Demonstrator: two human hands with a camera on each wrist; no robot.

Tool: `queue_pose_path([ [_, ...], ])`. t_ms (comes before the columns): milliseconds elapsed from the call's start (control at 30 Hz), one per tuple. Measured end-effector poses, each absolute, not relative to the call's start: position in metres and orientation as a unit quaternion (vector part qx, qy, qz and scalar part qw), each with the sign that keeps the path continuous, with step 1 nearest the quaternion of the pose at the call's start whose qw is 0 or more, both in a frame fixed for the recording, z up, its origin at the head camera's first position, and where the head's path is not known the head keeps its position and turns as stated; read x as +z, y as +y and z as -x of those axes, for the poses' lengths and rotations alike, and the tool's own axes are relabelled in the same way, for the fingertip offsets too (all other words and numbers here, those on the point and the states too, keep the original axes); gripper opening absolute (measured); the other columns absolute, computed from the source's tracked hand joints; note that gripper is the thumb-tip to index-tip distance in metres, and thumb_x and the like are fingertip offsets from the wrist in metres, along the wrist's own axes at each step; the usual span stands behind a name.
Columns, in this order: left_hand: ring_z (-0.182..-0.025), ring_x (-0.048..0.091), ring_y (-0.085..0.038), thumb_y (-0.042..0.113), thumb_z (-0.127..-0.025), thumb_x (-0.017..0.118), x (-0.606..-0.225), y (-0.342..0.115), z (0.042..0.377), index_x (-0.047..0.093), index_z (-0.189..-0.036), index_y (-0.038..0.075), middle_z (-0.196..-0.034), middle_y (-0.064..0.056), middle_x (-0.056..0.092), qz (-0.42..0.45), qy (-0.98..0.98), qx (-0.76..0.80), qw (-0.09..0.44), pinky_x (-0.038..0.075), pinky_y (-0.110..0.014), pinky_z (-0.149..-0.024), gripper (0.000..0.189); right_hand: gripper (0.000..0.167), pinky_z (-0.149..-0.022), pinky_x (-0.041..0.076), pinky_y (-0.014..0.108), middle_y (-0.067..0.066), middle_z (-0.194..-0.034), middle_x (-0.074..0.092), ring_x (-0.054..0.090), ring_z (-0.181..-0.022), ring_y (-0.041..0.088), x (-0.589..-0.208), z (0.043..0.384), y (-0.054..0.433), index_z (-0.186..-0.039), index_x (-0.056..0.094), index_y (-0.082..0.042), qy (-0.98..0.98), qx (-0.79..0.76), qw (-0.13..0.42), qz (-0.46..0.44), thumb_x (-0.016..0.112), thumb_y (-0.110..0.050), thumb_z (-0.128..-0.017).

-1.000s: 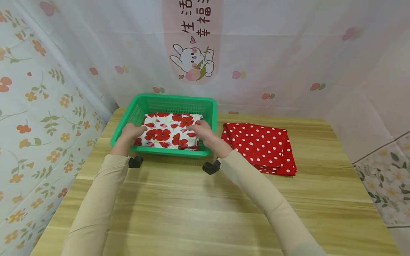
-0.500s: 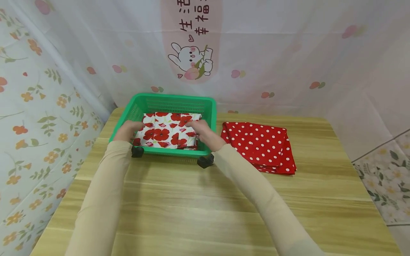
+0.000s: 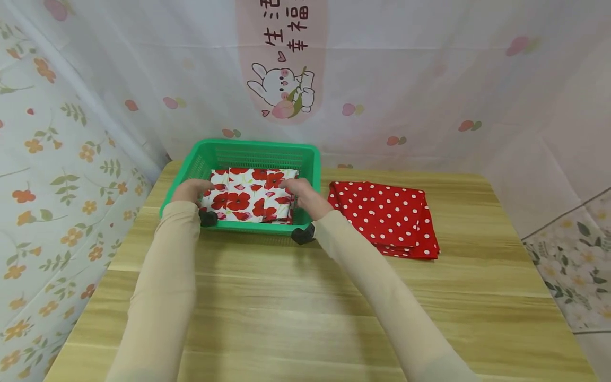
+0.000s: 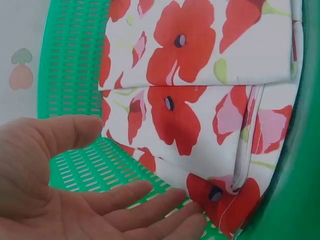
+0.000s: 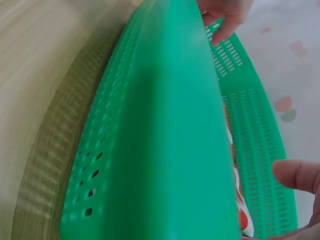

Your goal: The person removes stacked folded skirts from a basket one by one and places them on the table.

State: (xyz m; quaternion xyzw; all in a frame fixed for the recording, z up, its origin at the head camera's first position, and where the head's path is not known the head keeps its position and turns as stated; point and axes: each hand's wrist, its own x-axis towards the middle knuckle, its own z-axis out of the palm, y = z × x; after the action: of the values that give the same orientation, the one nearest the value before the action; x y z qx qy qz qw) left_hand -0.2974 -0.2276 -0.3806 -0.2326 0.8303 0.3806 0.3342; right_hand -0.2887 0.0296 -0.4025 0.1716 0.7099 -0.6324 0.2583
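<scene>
A folded white cloth printed with red poppies (image 3: 241, 197) lies flat inside a green plastic basket (image 3: 253, 228). My left hand (image 3: 187, 192) reaches over the basket's left side. In the left wrist view that hand (image 4: 85, 190) has its thumb spread apart from loosely extended fingers, and the fingertips lie at the cloth's corner. My right hand (image 3: 307, 197) reaches in at the right side beside the cloth. The right wrist view shows its straight thumb (image 5: 297, 174) inside the basket; its other fingers are mostly cut off there, and the basket wall hides most of the cloth.
A folded red cloth with white dots (image 3: 386, 220) lies on the wooden table (image 3: 286, 307) to the right of the basket. A printed white curtain (image 3: 382, 79) hangs directly behind the table, and a flowered sheet (image 3: 62, 212) runs along its left side.
My left wrist has turned and its black wrist camera has shifted right. Both hands stay at the basket's sides. The cloth has not visibly moved within the basket; the head view has shifted slightly.
</scene>
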Motion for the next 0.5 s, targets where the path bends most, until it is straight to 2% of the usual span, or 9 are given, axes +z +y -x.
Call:
queue_pose_path([
  [67, -0.13, 0.029, -0.043, 0.037, -0.093, 0.048, -0.395, -0.239, 0.312, 0.006, -0.146, -0.007, -0.147, -0.032, 0.015, 0.211, 0.833, 0.366, 0.358, 0.039, -0.044, -0.101, 0.081, 0.061, -0.094, 0.043, 0.05, 0.013, -0.141, 0.038, 0.045, -0.118, 0.032, -0.413, 0.296, 0.029, -0.136, 0.038, 0.001, 0.711, -0.629, 0.265, -0.17, 0.065, -0.017, -0.085],
  [167, -0.132, 0.024, -0.044, 0.042, -0.091, 0.052, -0.406, -0.247, 0.327, 0.004, -0.146, -0.007, -0.147, -0.033, 0.014, 0.167, 0.842, 0.327, 0.395, 0.037, -0.044, -0.102, 0.088, 0.067, -0.089, 0.043, 0.059, 0.015, -0.141, 0.037, 0.045, -0.118, 0.038, -0.422, 0.302, 0.028, -0.137, 0.037, 0.0, 0.709, -0.618, 0.291, -0.176, 0.069, -0.021, -0.082],
  [267, -0.135, 0.016, -0.045, 0.039, -0.093, 0.046, -0.402, -0.241, 0.326, 0.0, -0.146, -0.008, -0.149, -0.033, 0.008, 0.142, 0.843, 0.303, 0.421, 0.028, -0.047, -0.107, 0.084, 0.068, -0.089, 0.038, 0.066, 0.016, -0.143, 0.034, 0.04, -0.124, 0.043, -0.417, 0.298, 0.029, -0.141, 0.034, -0.004, 0.7, -0.609, 0.325, -0.181, 0.066, -0.022, -0.085],
  [300, -0.137, 0.009, -0.045, 0.033, -0.095, 0.041, -0.395, -0.235, 0.321, -0.003, -0.145, -0.009, -0.149, -0.033, 0.002, 0.143, 0.841, 0.302, 0.425, 0.022, -0.048, -0.111, 0.079, 0.066, -0.094, 0.033, 0.067, 0.015, -0.147, 0.031, 0.035, -0.129, 0.042, -0.41, 0.292, 0.029, -0.144, 0.03, -0.005, 0.698, -0.605, 0.333, -0.188, 0.062, -0.022, -0.089],
  [333, -0.138, 0.007, -0.045, 0.032, -0.096, 0.04, -0.39, -0.233, 0.318, -0.003, -0.144, -0.01, -0.149, -0.033, 0.0, 0.141, 0.841, 0.303, 0.426, 0.02, -0.046, -0.111, 0.077, 0.064, -0.094, 0.032, 0.068, 0.015, -0.146, 0.032, 0.036, -0.128, 0.042, -0.406, 0.29, 0.03, -0.144, 0.029, -0.005, 0.695, -0.606, 0.338, -0.188, 0.06, -0.021, -0.09],
  [433, -0.137, 0.008, -0.045, 0.027, -0.096, 0.038, -0.379, -0.226, 0.309, -0.002, -0.143, -0.014, -0.148, -0.035, 0.001, 0.143, 0.844, 0.299, 0.422, 0.021, -0.046, -0.111, 0.074, 0.064, -0.094, 0.033, 0.067, 0.015, -0.143, 0.036, 0.041, -0.126, 0.037, -0.4, 0.285, 0.028, -0.144, 0.03, -0.005, 0.7, -0.602, 0.331, -0.195, 0.06, -0.021, -0.09],
  [500, -0.137, 0.01, -0.045, 0.028, -0.096, 0.037, -0.377, -0.226, 0.305, -0.001, -0.142, -0.015, -0.147, -0.036, 0.004, 0.135, 0.849, 0.289, 0.421, 0.022, -0.044, -0.111, 0.073, 0.064, -0.084, 0.04, 0.068, 0.015, -0.133, 0.044, 0.049, -0.116, 0.035, -0.423, 0.301, 0.027, -0.141, 0.034, -0.006, 0.708, -0.599, 0.318, -0.195, 0.064, -0.021, -0.086],
])
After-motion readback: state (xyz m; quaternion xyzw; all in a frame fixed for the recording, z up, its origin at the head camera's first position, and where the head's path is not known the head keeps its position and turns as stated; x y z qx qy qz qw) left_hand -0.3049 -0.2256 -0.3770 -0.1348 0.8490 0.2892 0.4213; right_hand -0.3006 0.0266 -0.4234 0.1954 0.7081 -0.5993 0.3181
